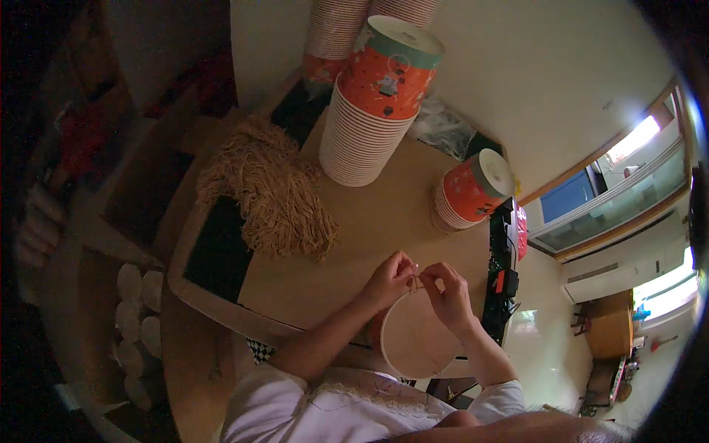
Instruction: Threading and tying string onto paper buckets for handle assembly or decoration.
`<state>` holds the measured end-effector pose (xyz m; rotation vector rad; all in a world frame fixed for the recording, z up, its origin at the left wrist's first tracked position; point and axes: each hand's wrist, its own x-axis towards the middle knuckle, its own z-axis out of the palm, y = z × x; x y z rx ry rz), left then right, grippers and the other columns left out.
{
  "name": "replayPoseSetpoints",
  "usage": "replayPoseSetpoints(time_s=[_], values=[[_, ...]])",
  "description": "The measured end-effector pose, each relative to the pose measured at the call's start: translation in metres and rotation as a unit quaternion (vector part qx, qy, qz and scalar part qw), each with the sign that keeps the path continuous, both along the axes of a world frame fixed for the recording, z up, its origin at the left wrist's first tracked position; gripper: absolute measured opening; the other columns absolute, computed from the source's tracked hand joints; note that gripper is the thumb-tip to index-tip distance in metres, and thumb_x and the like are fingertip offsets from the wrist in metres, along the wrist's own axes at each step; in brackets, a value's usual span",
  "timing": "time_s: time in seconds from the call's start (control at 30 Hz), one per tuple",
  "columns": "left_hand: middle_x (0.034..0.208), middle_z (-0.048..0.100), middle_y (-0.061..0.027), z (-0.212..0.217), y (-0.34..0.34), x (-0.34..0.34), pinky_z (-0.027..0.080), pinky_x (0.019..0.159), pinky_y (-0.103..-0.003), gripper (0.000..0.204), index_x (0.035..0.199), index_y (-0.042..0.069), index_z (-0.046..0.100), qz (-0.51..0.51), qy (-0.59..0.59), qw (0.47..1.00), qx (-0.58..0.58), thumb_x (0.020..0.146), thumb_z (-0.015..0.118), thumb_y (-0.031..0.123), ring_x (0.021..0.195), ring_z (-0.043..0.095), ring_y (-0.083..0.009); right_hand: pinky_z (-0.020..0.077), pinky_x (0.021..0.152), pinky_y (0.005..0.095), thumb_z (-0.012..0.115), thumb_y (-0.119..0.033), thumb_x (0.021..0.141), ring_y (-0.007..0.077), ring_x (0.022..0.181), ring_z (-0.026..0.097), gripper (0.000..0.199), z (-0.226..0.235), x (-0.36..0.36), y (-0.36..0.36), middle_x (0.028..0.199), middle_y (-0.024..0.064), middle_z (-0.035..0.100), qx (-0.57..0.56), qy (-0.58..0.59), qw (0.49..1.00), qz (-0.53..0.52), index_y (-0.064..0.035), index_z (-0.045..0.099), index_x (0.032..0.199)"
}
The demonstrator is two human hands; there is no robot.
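In front of my body a round paper tub (419,336) is tilted with its pale open inside toward me. At its far rim, my left hand (393,279) and my right hand (447,292) come close together. Both pinch a thin brown cord (415,286), which loops by the rim between the fingertips. The far ends of the cord are too fine to follow. A thick heap of similar brown cords (277,193) lies on the table to the left of my hands.
A tall stack of orange-and-green paper tubs (369,111) stands upside down at the back. A shorter stack (474,188) is at the right, near a black device (506,282). Clear plastic wrap (444,129) lies behind. Cardboard (362,221) covers the tabletop; a box of pale rolled items (136,325) is at lower left.
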<state>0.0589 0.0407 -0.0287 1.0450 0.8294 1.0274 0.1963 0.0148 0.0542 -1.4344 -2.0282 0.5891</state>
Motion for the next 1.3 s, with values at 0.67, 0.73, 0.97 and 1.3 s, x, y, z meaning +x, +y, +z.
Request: replayPoseSetpoints(time_s=[0.67, 0.73, 0.97, 1.3], values=[[0.083, 0.06, 0.001, 0.016, -0.006, -0.015, 0.043, 0.068, -0.02, 0.018, 0.089, 0.005, 0.061, -0.063, -0.072, 0.991, -0.09, 0.085, 0.058, 0.022, 0.076, 0.054, -0.0068, 0.0414, 0.075, 0.0378, 0.061, -0.006, 0.075, 0.0274, 0.079, 0.055, 0.01, 0.008, -0.002, -0.007, 0.083, 0.0089, 0.059, 0.097, -0.106, 0.99, 0.013, -0.0069, 0.057, 0.084], [0.083, 0.06, 0.001, 0.018, -0.007, -0.015, 0.043, 0.068, -0.02, 0.018, 0.089, 0.005, 0.061, -0.062, -0.071, 0.991, -0.098, 0.085, 0.058, 0.022, 0.076, 0.054, -0.0068, 0.04, 0.074, 0.0367, 0.065, -0.003, 0.069, 0.0267, 0.074, 0.054, 0.011, 0.012, -0.009, -0.007, 0.076, 0.0082, 0.056, 0.205, -0.132, 0.97, 0.017, -0.0062, 0.057, 0.076], [0.079, 0.058, 0.0016, 0.015, -0.008, -0.013, 0.041, 0.062, -0.02, 0.019, 0.089, 0.006, 0.062, -0.064, -0.086, 0.99, -0.088, 0.084, 0.06, 0.024, 0.07, 0.051, -0.006, 0.0388, 0.08, 0.0402, 0.064, -0.005, 0.072, 0.0244, 0.079, 0.054, 0.012, 0.007, -0.007, -0.007, 0.082, 0.0056, 0.057, 0.236, -0.156, 0.958, 0.051, -0.0076, 0.057, 0.082], [0.078, 0.06, 0.0014, 0.008, -0.007, -0.024, 0.041, 0.065, -0.02, 0.02, 0.088, 0.004, 0.064, -0.121, -0.123, 0.979, -0.111, 0.081, 0.063, 0.023, 0.071, 0.052, -0.0061, 0.0427, 0.077, 0.0359, 0.067, 0.0, 0.07, 0.0246, 0.079, 0.056, 0.019, 0.008, 0.004, -0.002, 0.081, 0.0065, 0.057, 0.09, -0.035, 0.993, 0.061, -0.0065, 0.059, 0.085]])
